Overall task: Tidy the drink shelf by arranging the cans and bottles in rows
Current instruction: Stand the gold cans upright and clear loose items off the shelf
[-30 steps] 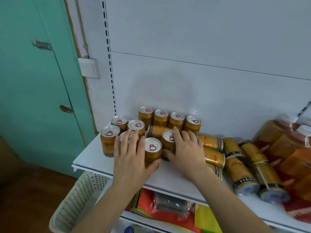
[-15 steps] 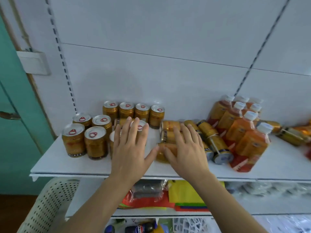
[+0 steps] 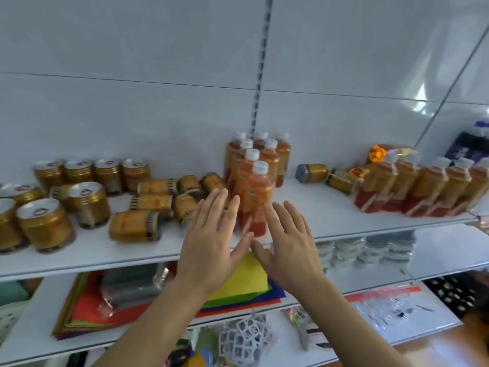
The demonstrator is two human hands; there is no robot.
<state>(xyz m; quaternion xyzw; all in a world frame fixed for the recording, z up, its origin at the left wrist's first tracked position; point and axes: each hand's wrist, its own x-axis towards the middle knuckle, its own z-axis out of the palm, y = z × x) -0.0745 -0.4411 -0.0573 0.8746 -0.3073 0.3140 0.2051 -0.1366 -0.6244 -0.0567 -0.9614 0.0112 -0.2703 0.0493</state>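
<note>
1. Cans on the drink shelf (image 3: 330,215) are only half in order; far to the left of the left hand (image 3: 211,234) the upright gold cans (image 3: 45,223) stand in rough rows, and I count about nine of them, though the picture is blurred and its left edge cuts some.
2. Just to the left of the left hand and behind its fingers lie the fallen gold cans (image 3: 135,225); I count about six on their sides, and they are not in any row.
3. Left hand is flat with fingers straight and spread, holding nothing; right hand (image 3: 288,242) is the same, spread and empty; the thumbs nearly meet.
4. Between the two hands and just beyond the fingertips stands the cluster of orange bottles (image 3: 255,186); I count about seven white caps, upright and packed close.
5. I judge the step in hand is the reach toward this cluster, to square it; the next move calls for both palms to close on the front bottle's sides and press gently, since tall bottles can tip.
6. Well to the right of the right hand lie two more fallen cans (image 3: 312,172); beyond them stands a slanting bottle group (image 3: 423,189), about six, the count uncertain.
</note>
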